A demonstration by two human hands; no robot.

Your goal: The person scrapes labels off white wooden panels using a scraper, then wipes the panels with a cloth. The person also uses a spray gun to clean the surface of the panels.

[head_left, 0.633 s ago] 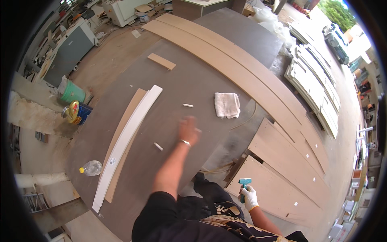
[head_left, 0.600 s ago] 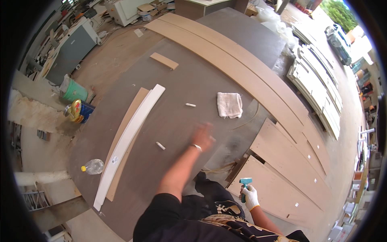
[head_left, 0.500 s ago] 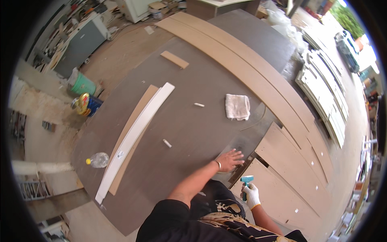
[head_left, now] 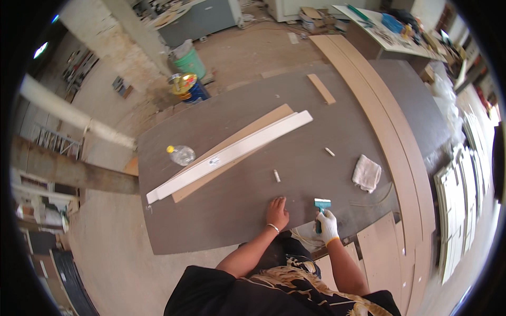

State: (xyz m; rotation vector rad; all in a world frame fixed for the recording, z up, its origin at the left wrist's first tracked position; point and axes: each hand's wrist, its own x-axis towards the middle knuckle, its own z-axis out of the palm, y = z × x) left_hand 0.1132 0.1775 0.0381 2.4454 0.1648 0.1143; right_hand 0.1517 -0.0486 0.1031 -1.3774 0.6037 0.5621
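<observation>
Can make out a label (head_left: 213, 161) on the white strip (head_left: 237, 153), too small to read. Left of the left hand (head_left: 278, 212), see room between that strip and the near edge of the brown tabletop (head_left: 211, 224). Clutching a teal T-shaped tool (head_left: 322, 203) by its handle in the gloved right hand (head_left: 328, 226), by the near edge. With the left bare and unclenched near that same edge, just short of a white stub (head_left: 276, 175).

The clothing (head_left: 203, 289) is black and gold, bracelet (head_left: 273, 228) pale, right hand (head_left: 329, 225) white-gloved.
</observation>
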